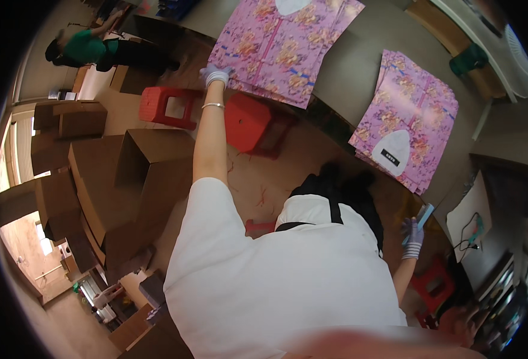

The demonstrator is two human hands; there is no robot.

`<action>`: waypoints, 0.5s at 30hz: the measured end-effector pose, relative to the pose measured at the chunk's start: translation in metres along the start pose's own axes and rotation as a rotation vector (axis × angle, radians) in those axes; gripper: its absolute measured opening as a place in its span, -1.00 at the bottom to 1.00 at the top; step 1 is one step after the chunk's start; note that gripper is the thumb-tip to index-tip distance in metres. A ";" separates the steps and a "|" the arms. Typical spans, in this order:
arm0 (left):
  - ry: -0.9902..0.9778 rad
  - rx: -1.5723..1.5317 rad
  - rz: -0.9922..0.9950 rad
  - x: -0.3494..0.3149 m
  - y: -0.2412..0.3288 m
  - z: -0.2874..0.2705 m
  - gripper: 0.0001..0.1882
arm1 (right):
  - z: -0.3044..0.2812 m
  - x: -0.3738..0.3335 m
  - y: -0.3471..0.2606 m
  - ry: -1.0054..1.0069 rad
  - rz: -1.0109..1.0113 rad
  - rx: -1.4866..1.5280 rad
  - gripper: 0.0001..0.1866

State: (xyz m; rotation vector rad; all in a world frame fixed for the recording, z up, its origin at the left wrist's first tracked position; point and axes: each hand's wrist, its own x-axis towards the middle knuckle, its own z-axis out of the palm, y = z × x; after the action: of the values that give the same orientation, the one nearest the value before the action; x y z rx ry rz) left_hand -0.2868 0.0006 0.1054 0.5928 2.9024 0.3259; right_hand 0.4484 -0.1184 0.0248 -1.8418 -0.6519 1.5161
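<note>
A stack of pink floral printed sheets [276, 48] lies at the table's near edge, with one corner turned toward me. At that corner my left hand [212, 74], in a pale glove with a striped cuff, closes on the sheet edge; its fingertips are partly hidden. Low on the right, beside the table, my right hand [412, 232] wears a matching glove. It is closed around a light blue, flat, bar-shaped tool [422, 216]. A second stack of floral sheets [416, 113], with a white rounded patch on it, lies farther right on the table, apart from both hands.
The grey table [360, 66] runs across the top. Red plastic stools [246, 122] stand beneath its near edge. Large open cardboard boxes [105, 179] fill the left. A co-worker in a green top [84, 49] stands far left. A green container [469, 58] sits at the far right.
</note>
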 end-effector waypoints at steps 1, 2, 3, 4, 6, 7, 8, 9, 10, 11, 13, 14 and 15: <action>-0.008 -0.013 0.024 0.004 0.001 0.002 -0.30 | 0.003 -0.003 -0.004 -0.019 -0.030 0.002 -0.55; -0.006 -0.016 0.037 0.008 -0.005 -0.004 -0.32 | 0.011 -0.007 -0.010 -0.053 -0.053 0.003 -0.55; -0.003 -0.019 0.047 0.011 -0.011 -0.011 -0.34 | 0.017 -0.008 -0.013 -0.090 -0.076 0.003 -0.55; -0.079 -0.140 0.044 0.007 -0.013 -0.012 -0.46 | 0.018 -0.005 -0.010 -0.080 -0.074 0.011 -0.56; -0.022 -0.132 0.082 0.026 -0.018 0.009 -0.46 | 0.016 0.000 -0.001 -0.056 -0.079 0.043 -0.56; -0.047 -0.148 0.090 0.029 -0.010 0.013 -0.45 | 0.017 0.000 0.001 -0.045 -0.069 0.051 -0.56; -0.008 -0.137 0.075 0.027 -0.005 0.015 -0.45 | 0.018 -0.001 0.001 -0.038 -0.060 0.056 -0.57; 0.033 -0.120 0.044 0.023 -0.010 0.012 -0.44 | 0.020 -0.002 -0.001 -0.041 -0.045 0.051 -0.57; 0.010 -0.109 0.021 0.022 -0.014 0.006 -0.44 | 0.022 -0.004 -0.001 -0.052 -0.039 0.053 -0.57; -0.013 -0.134 0.047 0.021 -0.017 -0.002 -0.44 | 0.023 -0.006 -0.002 -0.056 -0.038 0.058 -0.57; -0.059 -0.173 0.096 0.018 -0.027 -0.017 -0.45 | 0.029 -0.007 -0.005 -0.072 -0.038 0.065 -0.60; -0.024 -0.230 0.228 0.023 -0.041 -0.016 -0.59 | 0.032 -0.008 -0.005 -0.085 -0.037 0.067 -0.63; -0.214 -0.559 0.185 0.020 -0.045 -0.016 -0.64 | 0.034 -0.010 -0.006 -0.089 -0.030 0.069 -0.67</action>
State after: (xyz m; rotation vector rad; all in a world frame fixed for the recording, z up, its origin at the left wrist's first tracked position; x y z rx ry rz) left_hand -0.3242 -0.0344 0.1074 0.7354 2.3939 0.9852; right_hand 0.4133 -0.1161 0.0317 -1.7137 -0.6576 1.5888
